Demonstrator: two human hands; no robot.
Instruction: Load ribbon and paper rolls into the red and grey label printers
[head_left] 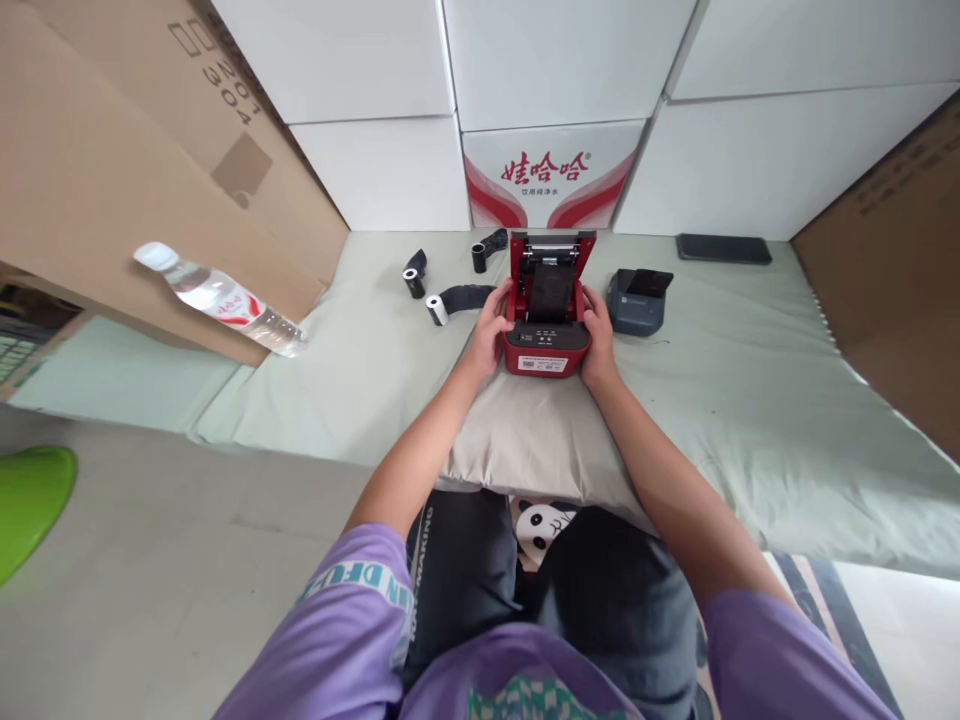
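Note:
A small red label printer (545, 352) stands on a grey cushion (525, 440), its lid tilted up at the back and a black ribbon showing inside. My left hand (493, 322) grips its left side. My right hand (598, 330) clasps its right side. Three small rolls with black ribbon lie on the pale green cloth to the left: one (414, 276), another (480, 252), and a white-cored one (436, 306) closest to my left hand.
A grey printer (637, 300) sits right of the red one, a black phone (724, 249) behind it. A water bottle (221, 297) lies on a brown cardboard box (112, 180) at left. White cartons (555, 170) wall the back; cardboard (892, 260) stands right.

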